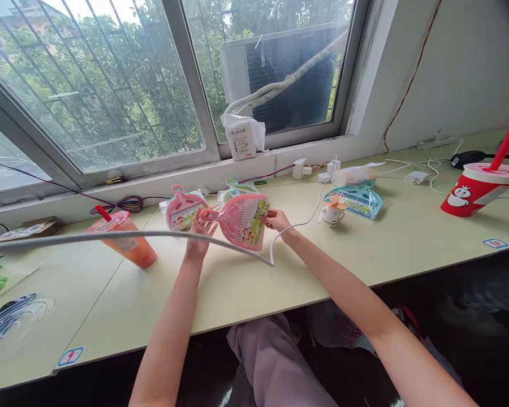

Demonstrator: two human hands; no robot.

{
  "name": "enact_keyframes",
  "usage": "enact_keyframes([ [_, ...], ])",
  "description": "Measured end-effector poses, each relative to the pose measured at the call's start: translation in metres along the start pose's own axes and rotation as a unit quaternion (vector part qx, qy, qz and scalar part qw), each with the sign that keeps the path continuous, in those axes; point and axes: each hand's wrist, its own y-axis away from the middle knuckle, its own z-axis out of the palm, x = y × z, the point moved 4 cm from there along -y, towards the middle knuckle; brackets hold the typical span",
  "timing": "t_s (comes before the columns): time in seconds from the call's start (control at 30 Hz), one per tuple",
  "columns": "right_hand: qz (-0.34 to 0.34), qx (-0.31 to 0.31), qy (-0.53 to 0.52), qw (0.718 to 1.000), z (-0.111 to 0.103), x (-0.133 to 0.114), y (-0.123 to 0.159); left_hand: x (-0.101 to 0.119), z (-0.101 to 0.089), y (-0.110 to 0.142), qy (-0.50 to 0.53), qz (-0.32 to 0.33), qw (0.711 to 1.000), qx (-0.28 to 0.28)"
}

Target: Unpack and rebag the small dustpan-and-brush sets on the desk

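A pink mini dustpan-and-brush set in clear packaging (240,221) is held up just above the pale green desk (237,288). My left hand (199,234) grips its handle end with fingers wrapped round. My right hand (276,220) pinches the packaging's right edge. Behind it lies a second pink dustpan set (183,208), and a green one (234,188) sits further back. A teal dustpan set (358,200) lies to the right.
An orange drink cup with a red straw (125,240) stands left; a red cup with a straw (477,189) stands far right. A small white fan (333,213), a white cable (301,223), chargers, and a tissue pack (242,138) on the sill lie near the window.
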Motion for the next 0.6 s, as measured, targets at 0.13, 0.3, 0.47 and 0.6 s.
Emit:
enact_keyframes([
  [0.13,-0.015,-0.026,0.038,0.999,-0.01,-0.001,-0.006,0.024,-0.015,-0.001,-0.057,0.061,0.996,0.044],
  [0.3,-0.014,-0.069,0.065,0.995,-0.003,-0.004,-0.001,0.015,0.007,0.01,-0.204,0.021,0.979,0.001],
  [0.47,0.011,-0.082,0.107,0.991,-0.004,-0.01,0.002,0.004,0.011,0.011,-0.232,0.032,0.97,0.06],
  [0.6,0.006,-0.033,0.074,0.997,-0.026,-0.012,-0.006,0.024,-0.03,0.001,-0.189,0.122,0.944,0.241],
])
